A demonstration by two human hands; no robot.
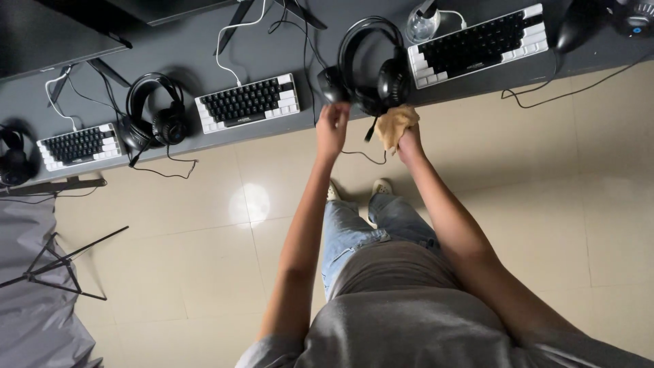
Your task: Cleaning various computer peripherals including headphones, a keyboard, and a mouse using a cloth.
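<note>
A black over-ear headset [371,58] is held up at the edge of the dark desk [177,51]. My left hand [332,126] grips its left earcup from below. My right hand [407,140] holds a tan cloth [395,123] pressed against the right earcup. The headset's thin black cable hangs down between my hands and loops toward the floor.
Three black-and-white keyboards [247,102] [477,44] [78,145] lie along the desk. Another black headset [155,116] sits left of the middle keyboard, and a third [13,160] at the far left. A glass [422,24], monitor stands, a tripod [58,262] and beige floor tiles surround.
</note>
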